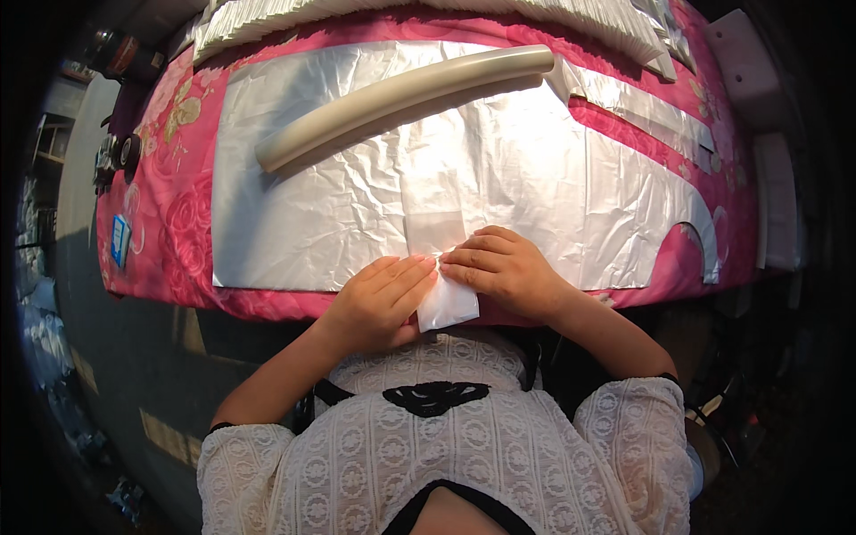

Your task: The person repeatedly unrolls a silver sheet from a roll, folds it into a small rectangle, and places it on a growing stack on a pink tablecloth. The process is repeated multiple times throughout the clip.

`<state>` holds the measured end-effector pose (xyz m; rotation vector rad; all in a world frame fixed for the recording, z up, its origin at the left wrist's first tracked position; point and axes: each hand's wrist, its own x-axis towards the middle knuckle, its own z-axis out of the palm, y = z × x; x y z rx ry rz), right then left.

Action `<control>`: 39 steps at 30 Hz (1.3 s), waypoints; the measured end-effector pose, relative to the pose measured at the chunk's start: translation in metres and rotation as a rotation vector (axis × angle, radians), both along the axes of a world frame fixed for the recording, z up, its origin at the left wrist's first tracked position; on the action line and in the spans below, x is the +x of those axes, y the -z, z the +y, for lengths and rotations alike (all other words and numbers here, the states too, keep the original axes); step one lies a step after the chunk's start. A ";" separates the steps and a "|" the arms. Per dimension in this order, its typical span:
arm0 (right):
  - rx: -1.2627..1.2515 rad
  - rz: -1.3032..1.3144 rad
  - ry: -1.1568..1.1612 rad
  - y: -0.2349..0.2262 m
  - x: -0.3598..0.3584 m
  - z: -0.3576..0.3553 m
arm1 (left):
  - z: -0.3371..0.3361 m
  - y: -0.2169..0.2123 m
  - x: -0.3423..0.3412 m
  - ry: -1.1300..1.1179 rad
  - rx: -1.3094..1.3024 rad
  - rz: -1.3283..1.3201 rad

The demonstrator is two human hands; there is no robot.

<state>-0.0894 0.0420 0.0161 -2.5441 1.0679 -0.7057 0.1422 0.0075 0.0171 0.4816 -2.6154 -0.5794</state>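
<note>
At the table's near edge, my left hand (383, 299) and my right hand (506, 275) meet at a narrow white plastic strip (448, 308). The fingers of both hands are closed together and press on the strip. Its near end juts out below my fingers, over the edge; its far part lies flat beyond them. Beneath is a large, crinkled white plastic sheet (526, 178), spread across the tabletop. A long pale tube (401, 102) rests slantwise on the sheet, beyond my hands. Whatever lies under my fingertips is hidden.
A pink flowered cloth (183, 209) covers the table. Stacked white folded pieces (357, 25) line the far edge. On the left are a small blue packet (120, 241) and a dark round object (129, 153). A plastic strip (642, 105) curves at the right, near white boxes (778, 201).
</note>
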 end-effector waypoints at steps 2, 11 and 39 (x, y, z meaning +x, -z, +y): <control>0.021 -0.044 0.031 0.003 0.000 0.001 | 0.000 0.004 0.001 -0.028 -0.005 0.005; 0.492 -0.136 0.406 -0.010 0.000 -0.012 | -0.010 -0.001 -0.009 -0.317 0.380 0.025; 0.339 0.377 0.666 -0.054 0.020 -0.043 | -0.017 0.014 -0.052 -0.382 0.105 -0.383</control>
